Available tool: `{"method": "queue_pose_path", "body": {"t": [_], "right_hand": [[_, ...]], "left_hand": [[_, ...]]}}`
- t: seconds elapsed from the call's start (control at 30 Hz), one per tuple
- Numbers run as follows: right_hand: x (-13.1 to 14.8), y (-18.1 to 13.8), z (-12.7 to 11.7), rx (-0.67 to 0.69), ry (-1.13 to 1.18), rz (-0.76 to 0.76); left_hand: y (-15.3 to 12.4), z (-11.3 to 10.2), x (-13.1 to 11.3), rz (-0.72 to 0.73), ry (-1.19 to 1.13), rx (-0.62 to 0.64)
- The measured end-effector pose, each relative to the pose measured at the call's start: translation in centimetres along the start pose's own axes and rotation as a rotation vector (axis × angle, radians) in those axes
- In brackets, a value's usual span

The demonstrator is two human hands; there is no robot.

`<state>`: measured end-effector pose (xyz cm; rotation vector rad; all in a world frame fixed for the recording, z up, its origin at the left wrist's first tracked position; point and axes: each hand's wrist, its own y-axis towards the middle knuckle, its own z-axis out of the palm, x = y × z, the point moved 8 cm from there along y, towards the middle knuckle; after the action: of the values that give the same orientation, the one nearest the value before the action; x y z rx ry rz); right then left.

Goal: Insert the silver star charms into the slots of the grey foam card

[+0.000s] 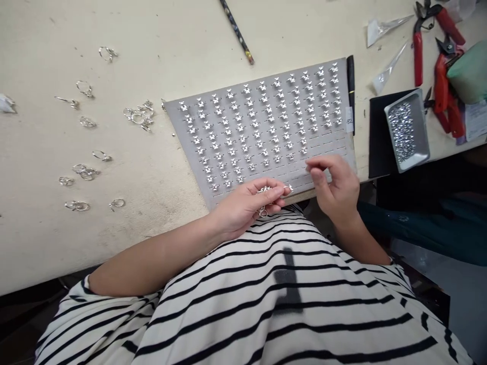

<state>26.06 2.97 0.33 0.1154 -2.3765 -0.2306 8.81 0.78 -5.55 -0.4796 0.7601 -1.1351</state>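
My left hand [251, 203] is closed round several silver rings [263, 213], and one ring [290, 188] sticks out at its fingertips. It rests over the near edge of a grey slotted ring display pad [319, 162]. Rows of silver rings [245, 88] with small shaped tops stand in the pad's slots. To the right, my right hand [337, 190] hovers above the pad's near right part, thumb and forefinger drawn together. Whatever may be between those fingertips is too small to make out. Slots without rings show below and left of the right hand.
Loose silver rings [139, 115] lie scattered on the table's left side. A patterned pencil [238, 33] lies behind the pad, a black pen [350, 91] along its right edge. Further right are a tray of small shiny pieces [422, 124] and red-handled pliers [417, 56].
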Motion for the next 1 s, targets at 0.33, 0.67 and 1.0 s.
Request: {"method": "queue_pose_path", "body": {"t": [0.33,0.67,1.0], "right_hand": [[0.3,-1.7,-0.6,0.014,0.298,0.028],[-0.1,-1.7,-1.6,-0.032,0.186,0.046],[-4.6,2.9,-0.5,-0.063,-0.266,-0.078]], "left_hand": [[2.7,3.4,0.5,0.107,-0.004,0.06],[3.8,3.6,-0.6,0.263,0.128,-0.013],[5.4,3.8,0.1,0.086,-0.15,0.093]]}}
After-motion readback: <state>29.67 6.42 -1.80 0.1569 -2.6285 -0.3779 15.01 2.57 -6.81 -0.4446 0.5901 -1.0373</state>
